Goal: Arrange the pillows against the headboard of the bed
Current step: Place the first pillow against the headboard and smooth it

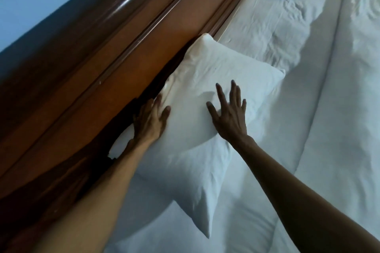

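Both forearms reach in from the near edge toward a white pillow (197, 96) that leans against the wooden headboard (115, 51), its far corner touching the panel and its near corner pointing back along the bed (267, 26). A second white pillow (144, 201) appears to lie beneath and nearer than the first, also beside the headboard, though its outline is partly hidden. Risk assessment: the upper pillow stands tilted rather than flat, and a dark gap shows between its back edge and the headboard; if support is withdrawn unevenly it is likely to slump forward onto the sheet or slide down into that gap. Soft filling also means any press may leave it lopsided, with creases across the case. The left hand (150, 119) is spread fairly wide, fingers wedged between the pillow's back edge and the headboard, thumb on the pillow's face; it touches and steadies rather than clearly clasping. The right hand (228, 113) is fully spread and flat, palm down on the pillow's front face, pressing and holding nothing. A folded white cover (339, 109) lies well away from the headboard, on the far side of the pillow.
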